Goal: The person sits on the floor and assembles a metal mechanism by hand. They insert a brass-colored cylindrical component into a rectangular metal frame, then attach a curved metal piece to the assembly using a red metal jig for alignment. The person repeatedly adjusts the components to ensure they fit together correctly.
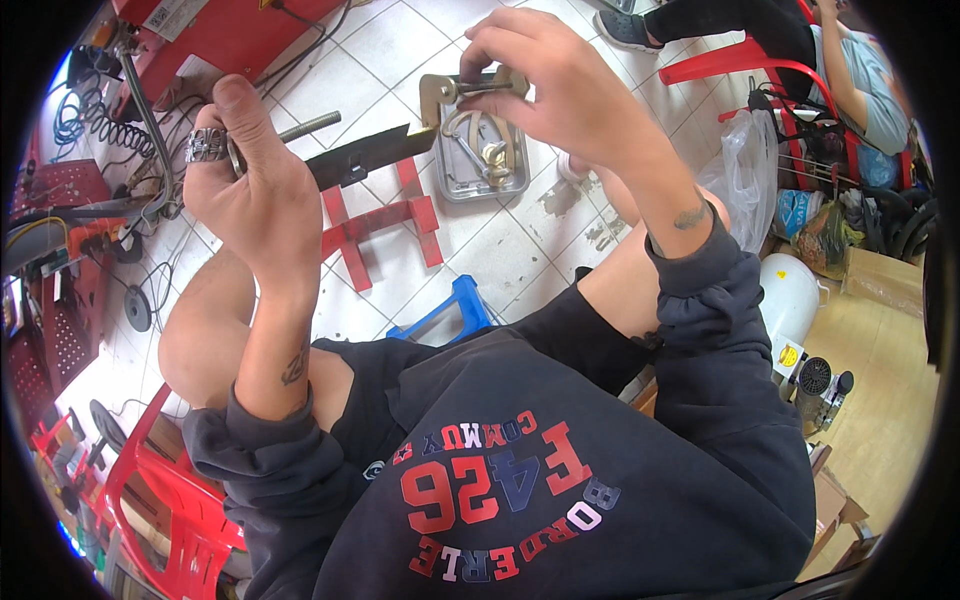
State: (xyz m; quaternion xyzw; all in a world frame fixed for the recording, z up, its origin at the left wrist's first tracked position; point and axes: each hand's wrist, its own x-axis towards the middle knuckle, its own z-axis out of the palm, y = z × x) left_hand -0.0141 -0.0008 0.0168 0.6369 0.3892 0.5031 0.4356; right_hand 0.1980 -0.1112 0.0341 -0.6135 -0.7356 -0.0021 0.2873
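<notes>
My left hand (250,180), a ring on one finger, is closed at the left. A threaded bolt (312,128) sticks out of its grip toward the right. Below the bolt a flat black bar (362,158) reaches from behind the same hand toward the middle; its held end is hidden. At upper centre my right hand (560,90) pinches a brass-coloured metal fitting (437,100) with a dark pin across it. Under that hand, a grey metal tray (485,190) on the floor holds several hooked, pale metal parts (492,155).
A red metal stand (385,222) and a blue stool (460,308) are in front of my knees. A red machine (220,45) with cables stands at upper left. Another person (875,70) sits at upper right. A white tank (788,300) is at my right, a red chair (175,510) at lower left.
</notes>
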